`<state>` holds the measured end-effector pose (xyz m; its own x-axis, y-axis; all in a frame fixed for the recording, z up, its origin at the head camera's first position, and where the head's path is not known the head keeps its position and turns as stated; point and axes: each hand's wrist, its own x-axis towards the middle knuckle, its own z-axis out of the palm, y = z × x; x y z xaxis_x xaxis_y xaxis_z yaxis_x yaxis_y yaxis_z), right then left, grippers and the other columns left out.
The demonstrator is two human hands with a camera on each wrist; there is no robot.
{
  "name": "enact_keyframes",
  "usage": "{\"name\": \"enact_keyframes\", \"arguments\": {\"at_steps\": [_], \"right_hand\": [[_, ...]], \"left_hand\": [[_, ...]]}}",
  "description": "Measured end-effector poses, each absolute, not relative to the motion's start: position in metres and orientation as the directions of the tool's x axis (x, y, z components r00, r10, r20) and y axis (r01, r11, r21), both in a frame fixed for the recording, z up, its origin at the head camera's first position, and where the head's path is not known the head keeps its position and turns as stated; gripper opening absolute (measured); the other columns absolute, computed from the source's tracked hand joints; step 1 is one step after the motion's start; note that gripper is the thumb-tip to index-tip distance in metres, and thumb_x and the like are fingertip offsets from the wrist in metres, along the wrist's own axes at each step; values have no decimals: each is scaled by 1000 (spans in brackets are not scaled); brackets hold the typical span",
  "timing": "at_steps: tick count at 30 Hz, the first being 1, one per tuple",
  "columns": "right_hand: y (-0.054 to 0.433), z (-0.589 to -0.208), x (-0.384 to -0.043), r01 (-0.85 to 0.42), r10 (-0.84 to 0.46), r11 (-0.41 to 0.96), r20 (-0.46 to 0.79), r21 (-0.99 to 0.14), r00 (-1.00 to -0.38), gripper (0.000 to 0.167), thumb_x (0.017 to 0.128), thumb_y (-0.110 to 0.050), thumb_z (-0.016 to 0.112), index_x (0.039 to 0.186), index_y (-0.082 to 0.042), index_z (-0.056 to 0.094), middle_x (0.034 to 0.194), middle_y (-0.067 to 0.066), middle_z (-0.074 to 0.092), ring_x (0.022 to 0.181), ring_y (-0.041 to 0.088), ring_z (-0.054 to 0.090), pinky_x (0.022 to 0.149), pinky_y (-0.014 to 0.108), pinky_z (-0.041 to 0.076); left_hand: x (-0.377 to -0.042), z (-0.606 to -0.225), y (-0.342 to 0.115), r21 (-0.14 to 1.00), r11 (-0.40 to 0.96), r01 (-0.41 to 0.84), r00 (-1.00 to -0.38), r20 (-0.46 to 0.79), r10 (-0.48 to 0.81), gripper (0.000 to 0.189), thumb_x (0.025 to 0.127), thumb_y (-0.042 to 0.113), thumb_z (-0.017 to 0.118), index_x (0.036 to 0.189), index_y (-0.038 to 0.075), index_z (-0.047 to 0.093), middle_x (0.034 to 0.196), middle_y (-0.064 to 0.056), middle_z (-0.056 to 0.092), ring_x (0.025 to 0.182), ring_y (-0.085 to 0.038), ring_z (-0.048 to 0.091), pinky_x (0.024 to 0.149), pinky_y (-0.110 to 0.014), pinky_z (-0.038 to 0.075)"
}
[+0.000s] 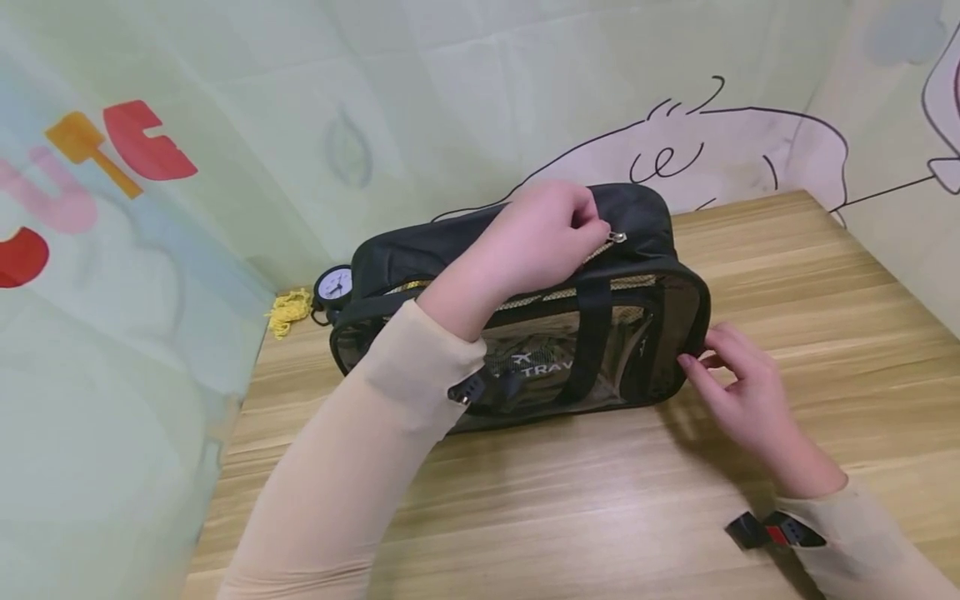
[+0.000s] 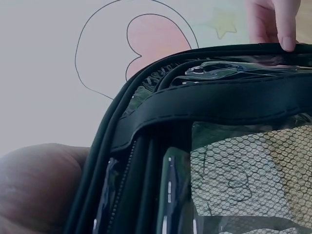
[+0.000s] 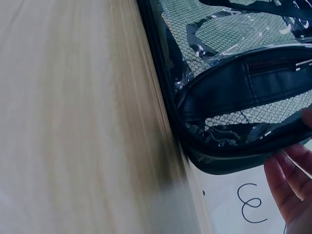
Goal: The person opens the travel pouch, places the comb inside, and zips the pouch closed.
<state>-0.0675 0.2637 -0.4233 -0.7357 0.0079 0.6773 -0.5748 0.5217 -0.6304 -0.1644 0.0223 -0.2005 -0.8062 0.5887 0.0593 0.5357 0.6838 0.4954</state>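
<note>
Lettering (image 1: 547, 369) part-hidden (black strap (image 1: 592, 333)), left sleeve (image 1: 322, 483) cropped

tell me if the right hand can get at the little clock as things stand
Probably not directly: the right hand grips one end of the bag, while the clock sits by the other end, with the bag and the left forearm in the way.

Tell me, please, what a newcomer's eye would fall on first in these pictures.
Probably the large black bag with clear panels, standing on the wooden table, where the left hand pinches the zipper pull on top. The right hand holds the bag's right end, as the head view shows it. Next might come the bright yellow tangle and the small round dial, both by the bag's left end.
</note>
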Motion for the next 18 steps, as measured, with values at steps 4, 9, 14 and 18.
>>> {"name": "enact_keyframes", "arguments": {"at_steps": [4, 9, 14, 18], "right_hand": [[265, -416, -68, -588, 48, 404, 659, -701, -751, 24, 86, 21, 64, 106, 11, 72, 110, -5, 65, 104, 4, 60, 87, 11, 50], [274, -399, -72, -636, 80, 221, 664, -739, -744, 26, 96, 17, 49, 113, 14, 68, 112, -1, 68, 105, 11, 61, 88, 16, 51], [275, -378, -80, -626, 130, 121, 637, -771, -760, 29, 102, 10, 46, 122, 11, 67, 115, 1, 69, 108, 13, 62, 88, 16, 51], [270, -358, -89, -638, 179, 52, 636, -768, -751, 29, 99, 11, 51, 125, 13, 65, 115, 7, 68, 110, 18, 63, 92, 20, 50]], "left_hand": [[-163, -201, 27, 486, 694, 531, -811, 53, 583, 27, 102, 20, 55, 76, 13, 52, 70, 2, 49, 70, -18, 51, 66, -25, 37], [-159, -201, 33, 480, 713, 512, -821, 28, 571, 27, 103, 22, 54, 77, 13, 50, 70, 2, 48, 69, -17, 50, 67, -25, 38], [-158, -201, 36, 467, 729, 501, -827, 11, 562, 27, 103, 22, 53, 78, 13, 50, 70, 2, 48, 70, -17, 52, 68, -25, 38], [-156, -202, 38, 467, 729, 501, -826, 4, 564, 27, 103, 22, 53, 78, 13, 50, 70, 2, 48, 71, -17, 52, 68, -24, 38]]}}
